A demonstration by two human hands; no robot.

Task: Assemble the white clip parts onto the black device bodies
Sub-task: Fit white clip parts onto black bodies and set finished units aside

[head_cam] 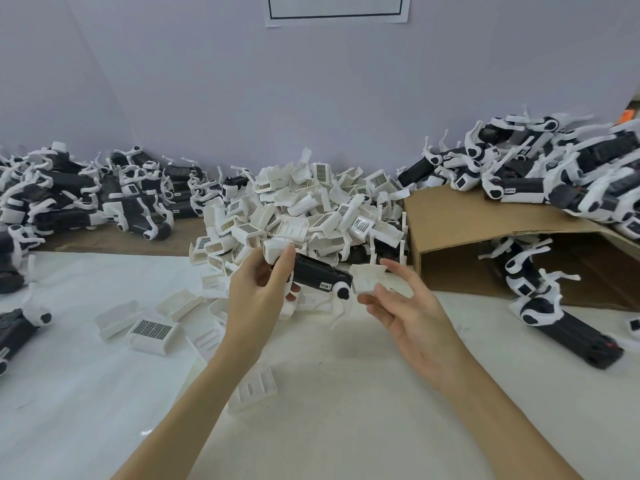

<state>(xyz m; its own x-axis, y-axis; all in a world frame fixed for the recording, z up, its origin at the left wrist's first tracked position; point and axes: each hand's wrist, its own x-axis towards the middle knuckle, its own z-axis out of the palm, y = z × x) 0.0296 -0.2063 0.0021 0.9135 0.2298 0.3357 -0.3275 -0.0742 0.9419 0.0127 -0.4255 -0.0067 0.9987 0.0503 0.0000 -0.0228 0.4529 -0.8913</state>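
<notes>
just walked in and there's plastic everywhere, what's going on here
A person is fitting white clips onto black device bodies at a work table. The left hand grips a black device body in the air, while the right hand pinches a white clip part right at its end, not yet seated. A heap of loose white clips sits just behind, with piles of devices to the left and more spilling over a cardboard box on the right.

One wide-angle head view looks forward and down, close over the hands, across the table to the wall behind. No second view shares it.
</notes>
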